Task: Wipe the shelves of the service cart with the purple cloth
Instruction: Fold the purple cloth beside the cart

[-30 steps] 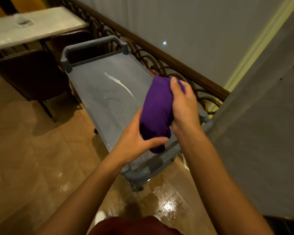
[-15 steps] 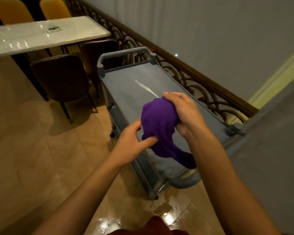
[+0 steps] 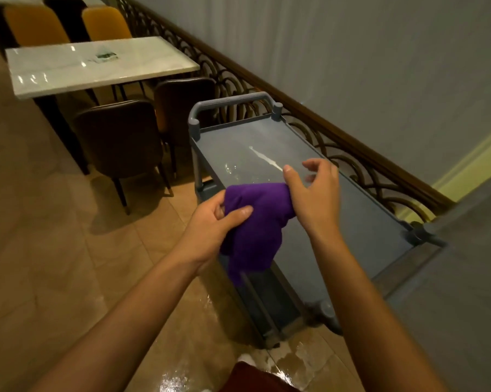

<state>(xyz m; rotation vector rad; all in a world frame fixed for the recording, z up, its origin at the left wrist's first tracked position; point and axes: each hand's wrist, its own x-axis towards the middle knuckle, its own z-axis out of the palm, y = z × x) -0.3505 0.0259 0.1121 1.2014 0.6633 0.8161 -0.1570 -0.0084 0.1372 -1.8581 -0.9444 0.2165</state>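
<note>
Far left, at 10 o'clock: a white worktop [image 3: 97, 66] with brown chairs [image 3: 119, 137] tucked against it, well apart from your work.

Your left hand [image 3: 210, 230] pinches the purple cloth [image 3: 255, 222] at its left edge, thumb on top, fingers [image 3: 220, 212] curled behind the fabric. The cloth hangs bunched between your hands, above the near-left rim of the cart's top shelf [image 3: 352, 222], its tail dangling toward 6 o'clock past the rim. It is not flat on the shelf.

Your right hand [image 3: 313, 193] rests against the cloth's right side; its fingers [image 3: 315, 164] are spread and loosely curled, and whether they grip any fabric cannot be told.

A white streak [image 3: 264, 157] and wet patches lie on the shelf at 12 o'clock from your hands.

Risks, as judged:
- Only one sure pinch holds the cloth, so it could slip to the wet floor [image 3: 292, 360].
- Wiping with a bunched wad would smear the streak rather than lift it.

Hard to make out: the lower shelf [image 3: 267, 301] shows only as a dark strip; the cart's near end sits behind your right forearm.
</note>
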